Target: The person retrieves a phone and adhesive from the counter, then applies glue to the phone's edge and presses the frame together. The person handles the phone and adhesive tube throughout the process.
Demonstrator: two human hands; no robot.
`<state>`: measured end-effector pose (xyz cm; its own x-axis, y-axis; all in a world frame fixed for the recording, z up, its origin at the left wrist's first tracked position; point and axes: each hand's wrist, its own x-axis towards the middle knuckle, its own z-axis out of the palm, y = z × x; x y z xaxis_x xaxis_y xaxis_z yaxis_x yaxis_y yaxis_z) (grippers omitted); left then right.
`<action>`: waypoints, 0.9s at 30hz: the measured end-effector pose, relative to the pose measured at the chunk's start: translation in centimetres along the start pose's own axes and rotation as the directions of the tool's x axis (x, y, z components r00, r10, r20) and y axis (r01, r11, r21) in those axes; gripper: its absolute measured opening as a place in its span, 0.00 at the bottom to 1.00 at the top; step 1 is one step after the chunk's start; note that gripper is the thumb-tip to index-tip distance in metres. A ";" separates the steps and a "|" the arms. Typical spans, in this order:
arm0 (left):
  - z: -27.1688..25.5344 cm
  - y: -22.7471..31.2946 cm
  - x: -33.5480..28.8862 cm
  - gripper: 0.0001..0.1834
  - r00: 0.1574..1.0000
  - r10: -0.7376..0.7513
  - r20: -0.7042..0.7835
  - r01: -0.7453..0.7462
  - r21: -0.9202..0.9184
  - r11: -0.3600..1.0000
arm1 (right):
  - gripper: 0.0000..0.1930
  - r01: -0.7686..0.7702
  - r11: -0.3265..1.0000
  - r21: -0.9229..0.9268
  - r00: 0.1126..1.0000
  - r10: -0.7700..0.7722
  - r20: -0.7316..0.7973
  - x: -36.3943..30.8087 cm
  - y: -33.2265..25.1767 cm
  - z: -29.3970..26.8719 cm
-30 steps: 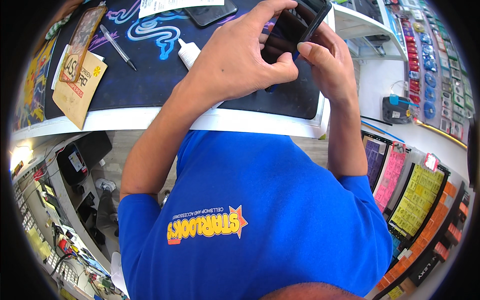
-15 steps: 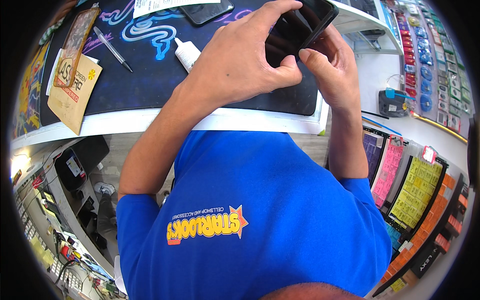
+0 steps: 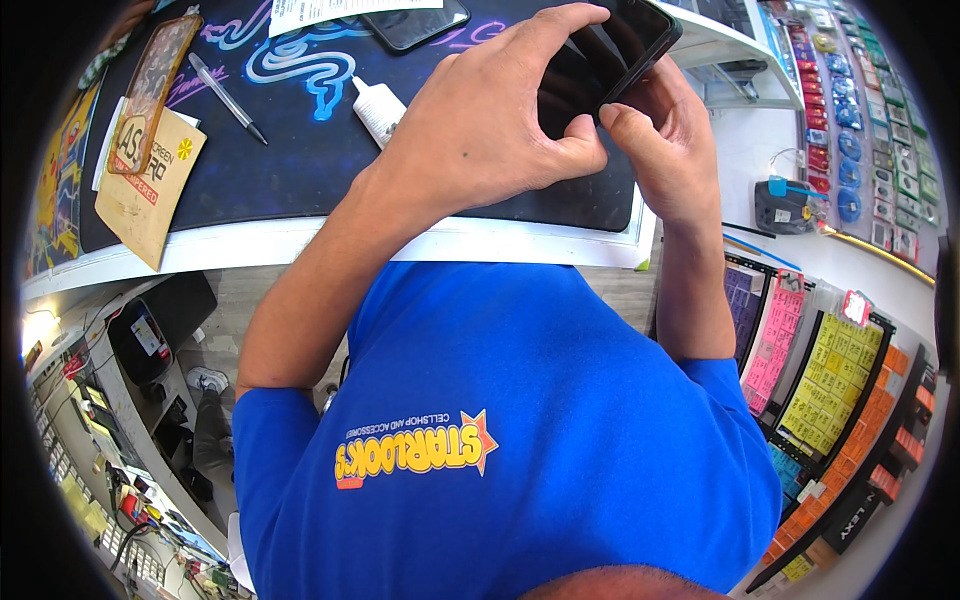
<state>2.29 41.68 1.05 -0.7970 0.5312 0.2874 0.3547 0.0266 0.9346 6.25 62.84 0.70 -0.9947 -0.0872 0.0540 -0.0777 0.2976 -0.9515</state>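
Observation:
A black smartphone (image 3: 600,65), its glossy screen turned up, is held tilted above the far right part of the dark mat (image 3: 330,180). My left hand (image 3: 500,120) grips its left side, with the thumb at the lower edge and the index finger stretched along the top. Around the right side and lower corner closes my right hand (image 3: 665,150), its thumb at the corner and its other fingers partly hidden behind the phone. Beside my left wrist lies a white tube with a nozzle (image 3: 377,110).
On the mat lie a pen (image 3: 228,98), a brown paper envelope (image 3: 165,190), a clear amber-edged phone case (image 3: 150,90), a second phone (image 3: 420,25) and a white paper sheet (image 3: 340,12). Accessory racks (image 3: 850,130) hang at right. Another person's shoe (image 3: 208,379) shows at lower left.
Both hands keep their hold on the phone. The picture has shifted very slightly; otherwise nothing has visibly moved on the mat.

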 end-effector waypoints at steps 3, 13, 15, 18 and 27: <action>-0.1 0.1 0.0 0.42 1.000 -0.012 0.005 0.012 0.002 1.000 | 0.30 0.011 1.000 0.001 1.000 -0.011 -0.004 0.0 -0.2 0.3; -0.2 0.2 -0.2 0.42 1.000 0.027 0.000 -0.027 0.017 0.999 | 0.30 0.029 1.000 -0.001 1.000 -0.029 -0.009 0.0 -0.2 0.5; 0.0 -0.5 -0.2 0.42 0.999 0.041 -0.007 -0.041 0.002 0.999 | 0.30 0.036 0.999 -0.009 0.999 -0.036 -0.002 0.0 -0.1 0.4; 0.3 -1.5 0.1 0.43 1.000 -0.004 -0.004 0.004 -0.022 1.000 | 0.30 0.041 0.999 -0.008 0.999 -0.041 0.013 0.0 0.0 0.3; 0.4 -1.8 0.1 0.43 1.000 0.013 0.005 -0.013 -0.059 0.998 | 0.36 0.022 0.996 0.081 1.000 -0.024 0.018 0.2 -0.3 0.7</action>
<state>1.75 42.03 -0.72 -0.7899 0.5356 0.2987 0.3355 -0.0303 0.9416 6.11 62.07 0.77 -0.9912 -0.1117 0.0709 -0.0940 0.2173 -0.9716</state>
